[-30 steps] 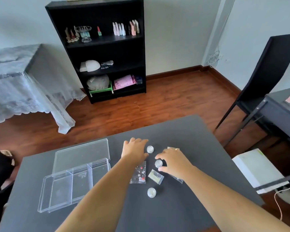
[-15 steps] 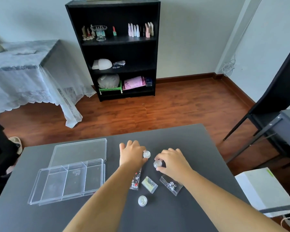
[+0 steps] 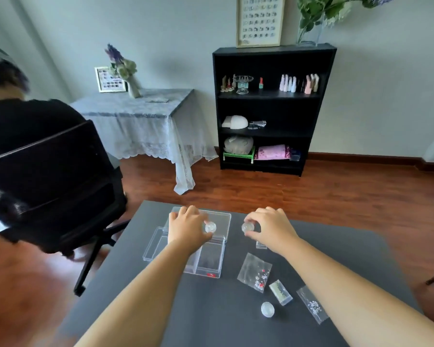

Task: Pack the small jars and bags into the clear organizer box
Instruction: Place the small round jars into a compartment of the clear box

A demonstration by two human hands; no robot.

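Observation:
My left hand holds a small clear jar above the clear organizer box, which lies open on the dark table with its lid behind it. My right hand grips a second small jar to the right of the box. A third jar rests on the table near me. Three small clear bags lie there too: one with red and white bits, a narrow one, and one with white bits.
A black office chair with a person in it stands close to the table's left side. A black bookshelf and a lace-covered table stand by the far wall. Wooden floor lies between.
Both hands have lifted a jar each and moved left toward the box. The camera has swung left, so the chair and person are now in view.

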